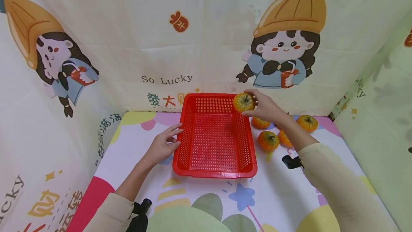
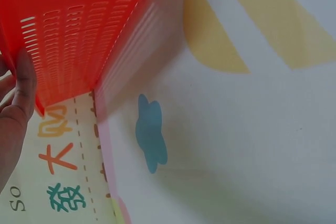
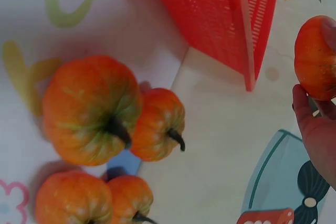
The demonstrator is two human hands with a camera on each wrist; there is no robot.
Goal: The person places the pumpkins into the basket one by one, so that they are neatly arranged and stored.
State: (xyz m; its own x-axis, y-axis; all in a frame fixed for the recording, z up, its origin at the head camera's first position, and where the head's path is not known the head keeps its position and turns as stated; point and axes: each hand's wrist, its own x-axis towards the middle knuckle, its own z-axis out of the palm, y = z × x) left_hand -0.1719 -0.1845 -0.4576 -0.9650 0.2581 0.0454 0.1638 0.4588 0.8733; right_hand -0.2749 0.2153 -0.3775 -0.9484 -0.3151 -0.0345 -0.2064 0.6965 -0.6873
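Observation:
A small orange-and-green pumpkin (image 1: 243, 102) is in my right hand (image 1: 264, 106), gripped between thumb and fingers. It is held up over the far right corner of a red plastic basket (image 1: 215, 174). In the right wrist view the same pumpkin (image 3: 315, 59) shows its orange side, above the level of the basket rim. My left hand (image 1: 162, 146) is at the basket's left rim, with the thumb against the outer wall and fingers at the rim. The left wrist view shows this hand (image 2: 16, 103) on the rim of the slotted basket wall (image 2: 73, 35). The basket's inside is bare.
Several more pumpkins (image 1: 268, 141) lie on the table to the right of the basket, under my right forearm. A patterned cloth (image 1: 199, 207) covers the table. Printed cloth walls (image 1: 219, 46) rise at the back and both sides, close behind the basket.

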